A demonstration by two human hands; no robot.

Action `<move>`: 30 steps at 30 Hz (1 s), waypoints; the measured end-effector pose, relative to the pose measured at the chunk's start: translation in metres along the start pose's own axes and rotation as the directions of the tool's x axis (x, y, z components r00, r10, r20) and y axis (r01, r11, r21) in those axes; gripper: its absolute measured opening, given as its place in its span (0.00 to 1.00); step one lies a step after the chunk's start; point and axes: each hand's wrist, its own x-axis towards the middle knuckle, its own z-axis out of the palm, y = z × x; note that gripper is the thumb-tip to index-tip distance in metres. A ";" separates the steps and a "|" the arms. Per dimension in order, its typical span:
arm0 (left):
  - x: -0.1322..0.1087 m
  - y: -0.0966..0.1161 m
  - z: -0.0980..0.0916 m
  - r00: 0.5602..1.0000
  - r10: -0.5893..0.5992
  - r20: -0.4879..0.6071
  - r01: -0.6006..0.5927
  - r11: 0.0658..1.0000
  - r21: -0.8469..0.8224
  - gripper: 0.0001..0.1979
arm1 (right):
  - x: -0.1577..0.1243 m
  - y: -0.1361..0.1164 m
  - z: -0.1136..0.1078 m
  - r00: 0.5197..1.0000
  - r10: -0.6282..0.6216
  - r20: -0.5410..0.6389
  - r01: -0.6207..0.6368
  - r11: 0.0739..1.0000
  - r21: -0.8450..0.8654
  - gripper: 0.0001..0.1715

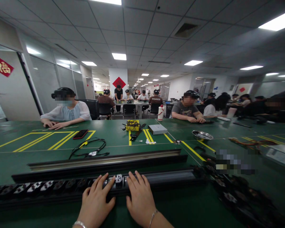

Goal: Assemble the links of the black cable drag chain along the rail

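A long black rail runs across the table in front of me, with several black socket-like modules lined up along its left part. Between my hands one separate module with a light patterned face sits on the rail. My left hand lies over the rail to the left of this module, its fingers stretched out and the index fingertip close beside it. On the other side, my right hand rests on the rail with fingers extended. Whether either hand touches the module I cannot tell.
Two more long rails lie just behind. Beyond them are a looped black cable, a phone, a yellow box, a grey box and a metal bowl. Loose dark modules pile at right. Other people sit across the table.
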 end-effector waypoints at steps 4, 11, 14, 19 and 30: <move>0.000 -0.001 0.000 1.000 -0.001 0.003 0.001 1.000 0.005 0.27 | 0.001 -0.001 -0.001 1.000 0.001 0.009 -0.001 1.000 -0.004 0.30; 0.001 -0.002 0.001 1.000 0.010 0.004 -0.010 1.000 0.008 0.28 | 0.002 -0.001 0.000 1.000 0.005 0.011 -0.005 1.000 -0.021 0.30; 0.002 0.001 -0.001 0.999 0.005 0.033 -0.006 1.000 0.021 0.29 | 0.001 0.000 0.001 1.000 0.003 0.004 -0.003 1.000 -0.002 0.31; 0.001 0.003 -0.003 0.999 0.007 0.037 -0.008 1.000 0.024 0.29 | 0.000 0.001 0.002 1.000 -0.006 -0.001 0.006 1.000 -0.031 0.32; -0.003 0.005 0.009 0.997 0.033 -0.072 -0.029 0.999 0.046 0.30 | 0.002 0.003 0.007 1.000 -0.018 -0.010 0.017 0.996 -0.082 0.31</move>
